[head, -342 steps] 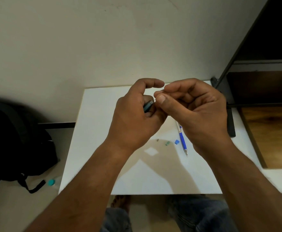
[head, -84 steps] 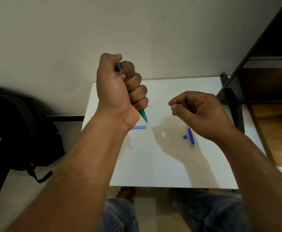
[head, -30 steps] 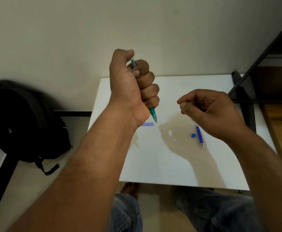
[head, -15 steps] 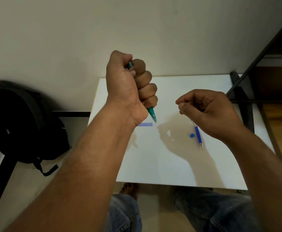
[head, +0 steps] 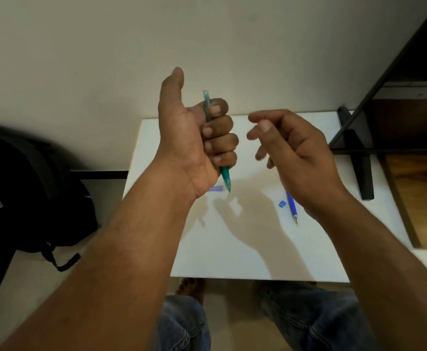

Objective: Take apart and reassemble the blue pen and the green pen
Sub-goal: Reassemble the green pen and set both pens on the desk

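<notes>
White tabletop (head: 232, 249) here, and on it the blue pen (head: 292, 208) lies tip toward the near edge, a small blue piece (head: 282, 203) just beside it, a pale purple strip (head: 215, 189) further left.

Translucent glossy plastic green pen (head: 224, 176); smooth matt white table (head: 232, 249).

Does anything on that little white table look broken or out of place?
A small loose blue piece lies on the white table beside the blue pen, apart from it, possibly a part of it. A pale blue strip lies near the green pen gripped in the left hand.
</notes>
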